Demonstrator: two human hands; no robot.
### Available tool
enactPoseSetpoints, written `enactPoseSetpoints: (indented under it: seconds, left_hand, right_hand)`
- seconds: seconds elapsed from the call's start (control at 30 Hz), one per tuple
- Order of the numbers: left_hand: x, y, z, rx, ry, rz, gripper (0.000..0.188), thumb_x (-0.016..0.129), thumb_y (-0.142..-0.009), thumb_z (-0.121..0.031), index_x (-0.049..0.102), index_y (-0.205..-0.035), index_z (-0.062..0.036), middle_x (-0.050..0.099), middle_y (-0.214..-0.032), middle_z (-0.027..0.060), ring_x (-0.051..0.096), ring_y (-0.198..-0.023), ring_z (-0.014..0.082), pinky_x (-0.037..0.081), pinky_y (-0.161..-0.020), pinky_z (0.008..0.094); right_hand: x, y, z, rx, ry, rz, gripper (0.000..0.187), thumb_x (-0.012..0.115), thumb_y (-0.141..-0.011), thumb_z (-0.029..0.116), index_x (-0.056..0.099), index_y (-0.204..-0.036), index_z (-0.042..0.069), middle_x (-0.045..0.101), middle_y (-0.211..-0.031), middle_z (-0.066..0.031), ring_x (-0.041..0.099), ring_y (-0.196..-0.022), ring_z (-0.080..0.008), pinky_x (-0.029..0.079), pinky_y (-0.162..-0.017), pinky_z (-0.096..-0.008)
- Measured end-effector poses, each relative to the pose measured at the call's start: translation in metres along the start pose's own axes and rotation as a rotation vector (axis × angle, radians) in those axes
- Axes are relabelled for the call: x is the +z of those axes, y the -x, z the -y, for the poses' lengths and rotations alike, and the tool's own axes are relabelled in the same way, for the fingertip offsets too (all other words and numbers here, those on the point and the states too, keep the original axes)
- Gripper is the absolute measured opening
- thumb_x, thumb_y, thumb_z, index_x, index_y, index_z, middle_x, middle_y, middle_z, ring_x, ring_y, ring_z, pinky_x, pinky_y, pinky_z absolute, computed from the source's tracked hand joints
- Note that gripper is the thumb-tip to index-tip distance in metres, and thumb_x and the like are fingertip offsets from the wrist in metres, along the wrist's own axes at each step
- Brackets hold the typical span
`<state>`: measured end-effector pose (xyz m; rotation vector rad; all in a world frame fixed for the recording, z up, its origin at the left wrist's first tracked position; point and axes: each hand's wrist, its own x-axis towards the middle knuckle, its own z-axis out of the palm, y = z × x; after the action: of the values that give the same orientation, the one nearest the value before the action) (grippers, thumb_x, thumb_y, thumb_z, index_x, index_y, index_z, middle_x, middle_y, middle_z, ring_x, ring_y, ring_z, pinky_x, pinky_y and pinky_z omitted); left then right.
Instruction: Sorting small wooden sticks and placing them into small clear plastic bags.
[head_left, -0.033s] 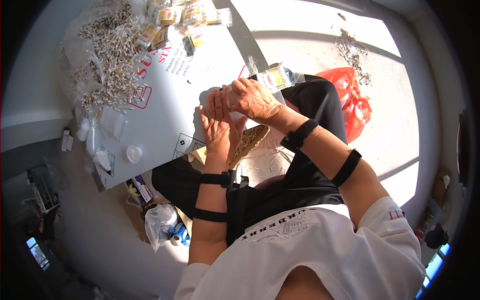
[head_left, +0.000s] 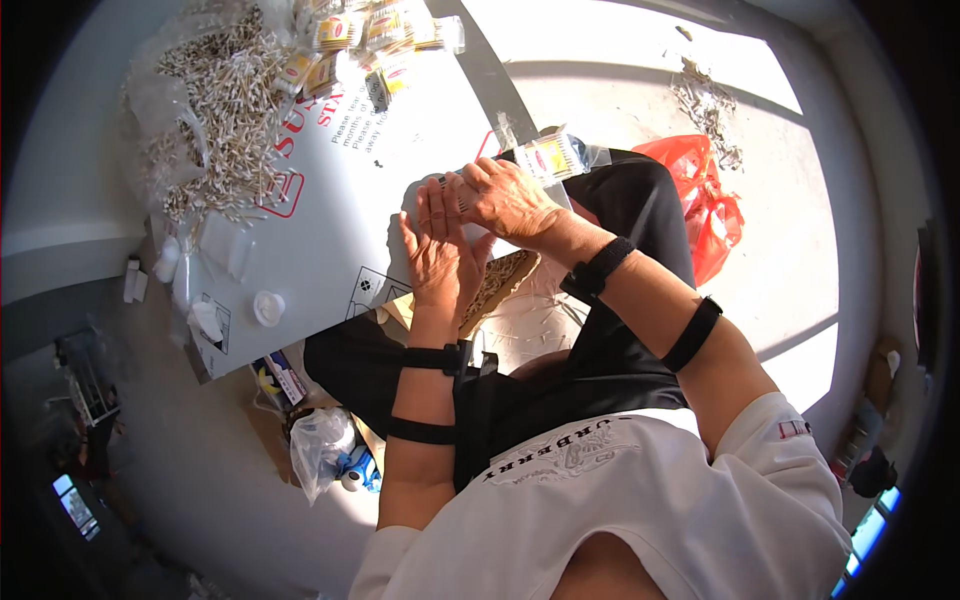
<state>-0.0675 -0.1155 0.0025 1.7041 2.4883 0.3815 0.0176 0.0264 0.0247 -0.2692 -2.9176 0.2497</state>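
Note:
Over the near right part of the white tabletop (head_left: 335, 235), my two hands meet at a small row of cotton swabs (head_left: 463, 197). My left hand (head_left: 442, 255) lies flat with its fingers stretched forward, their tips against the left side of the row. The fingers of my right hand (head_left: 508, 202) are bent and closed on the swabs from the right, hiding much of them. Just beyond the right hand, a clear packet of swabs with a yellow label (head_left: 552, 157) rests at the table's edge.
A big heap of loose cotton swabs (head_left: 225, 110) spills from a clear bag at the far left. Several filled packets (head_left: 385, 28) lie beside it. A round white lid (head_left: 268, 308) sits near the front edge. On the floor at right is a red plastic bag (head_left: 705, 215).

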Motion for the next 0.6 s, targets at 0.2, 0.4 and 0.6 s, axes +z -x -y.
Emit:
enactPoseSetpoints:
  seconds: [0.2,0.4,0.6]
  left_hand:
    - [-0.005,-0.003,0.001,-0.018,-0.016,0.035,0.086,0.034,-0.094,-0.063,0.014,-0.153,-0.0029,0.015,-0.16,0.0151,0.008,-0.149,0.0299,0.002,-0.117,0.0548]
    - [-0.008,-0.001,0.004,-0.013,0.036,0.054,0.087,0.032,-0.095,-0.063,0.013,-0.153,-0.0011,0.014,-0.159,0.0163,0.007,-0.149,0.0316,0.002,-0.117,0.0548]
    - [-0.007,-0.002,-0.001,-0.004,-0.088,0.053,0.087,0.038,-0.094,-0.061,0.014,-0.152,-0.0003,0.012,-0.16,0.016,0.006,-0.149,0.0297,0.001,-0.118,0.0516]
  right_hand:
    - [0.011,0.003,0.0,-0.001,0.01,-0.034,0.051,0.063,-0.081,0.02,0.055,-0.125,-0.005,0.061,-0.099,-0.0129,0.062,-0.094,-0.0276,0.052,-0.081,-0.0356]
    - [0.009,0.002,0.002,0.021,-0.053,-0.054,0.047,0.059,-0.083,0.015,0.055,-0.125,-0.006,0.061,-0.098,-0.0136,0.062,-0.093,-0.028,0.052,-0.081,-0.036]
    - [0.016,0.003,0.002,0.059,-0.076,-0.104,0.045,0.057,-0.085,0.016,0.056,-0.124,-0.004,0.061,-0.099,-0.0133,0.061,-0.095,-0.0285,0.05,-0.083,-0.0368]
